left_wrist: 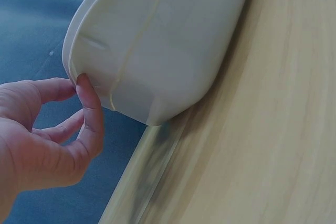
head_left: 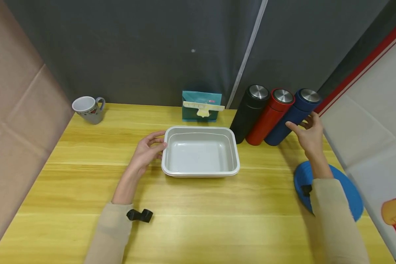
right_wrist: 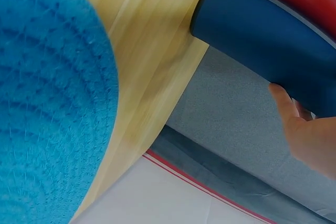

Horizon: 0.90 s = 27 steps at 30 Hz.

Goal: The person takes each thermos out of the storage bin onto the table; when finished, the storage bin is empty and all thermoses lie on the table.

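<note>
In the head view a white rectangular plastic container [head_left: 199, 156] with a doubled rim stands mid-table. My left hand [head_left: 146, 152] is at its left end; the left wrist view shows thumb and index fingertip [left_wrist: 83, 80] pinching the rim, the other fingers bent below. At the right, my right hand [head_left: 310, 134] holds a blue thermos bottle [head_left: 292, 117] with a steel-topped lid, thumb on its near side and fingers at its right side. Beside that bottle stand a red thermos bottle [head_left: 268, 119] and a black thermos bottle [head_left: 249, 113].
Behind the container stands a teal packet [head_left: 201, 97] with a cream clip [head_left: 203, 110]. A patterned mug [head_left: 91, 112] is at the back left. Under my right forearm lies a round blue woven thing [head_left: 344, 187]. A grey curtain [head_left: 145, 51] closes the back, pale panels the sides.
</note>
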Motion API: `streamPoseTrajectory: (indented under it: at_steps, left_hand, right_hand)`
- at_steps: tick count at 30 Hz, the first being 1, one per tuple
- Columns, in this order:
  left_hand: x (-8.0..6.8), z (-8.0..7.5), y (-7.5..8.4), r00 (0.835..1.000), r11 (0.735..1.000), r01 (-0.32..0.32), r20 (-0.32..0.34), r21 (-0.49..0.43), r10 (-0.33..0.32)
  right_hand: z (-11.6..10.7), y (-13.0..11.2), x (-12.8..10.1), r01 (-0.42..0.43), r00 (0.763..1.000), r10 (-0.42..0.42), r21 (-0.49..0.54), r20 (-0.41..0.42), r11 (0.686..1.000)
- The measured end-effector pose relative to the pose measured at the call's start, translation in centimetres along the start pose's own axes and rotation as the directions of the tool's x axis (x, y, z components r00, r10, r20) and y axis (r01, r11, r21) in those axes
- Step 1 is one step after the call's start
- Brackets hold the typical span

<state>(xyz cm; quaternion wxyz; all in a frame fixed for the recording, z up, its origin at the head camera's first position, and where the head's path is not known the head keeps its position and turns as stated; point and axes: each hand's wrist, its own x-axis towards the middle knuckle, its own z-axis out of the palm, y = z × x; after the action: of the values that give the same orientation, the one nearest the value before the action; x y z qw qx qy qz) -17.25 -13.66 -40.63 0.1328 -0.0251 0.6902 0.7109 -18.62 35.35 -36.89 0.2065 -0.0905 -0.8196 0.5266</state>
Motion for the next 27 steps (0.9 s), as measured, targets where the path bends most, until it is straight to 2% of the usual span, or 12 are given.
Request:
streamPoseTrajectory:
  at_steps: [7, 13, 22, 24, 27]
  left_hand:
    - [0.1, -0.1, -0.1, 1.0, 1.0, -0.005, 0.001, -0.005, 0.005]
    - [0.0, 0.2, 0.0, 1.0, 1.0, -0.006, -0.003, 0.0, 0.006]
    - [-0.2, 0.0, 0.3, 1.0, 0.999, -0.016, 0.0, 0.042, 0.016]
    - [-0.4, -0.2, 0.3, 1.0, 0.998, -0.014, -0.007, 0.058, 0.015]
    - [-0.6, -0.3, 0.4, 0.999, 0.996, -0.014, -0.032, 0.086, 0.017]
  right_hand:
    - [0.0, 0.2, 0.0, -0.022, 0.999, 0.023, -0.031, 0.031, 0.999]
    - [-0.2, 0.3, -0.3, -0.008, 0.999, 0.01, -0.045, 0.038, 0.999]
    - [-0.6, 0.0, -2.5, -0.001, 0.996, -0.005, 0.072, 0.084, 0.997]
    - [-0.6, -0.6, -3.3, -0.017, 0.995, 0.014, 0.03, 0.103, 0.999]
    - [-0.6, -1.9, -4.7, -0.036, 0.989, 0.051, -0.109, 0.139, 0.993]
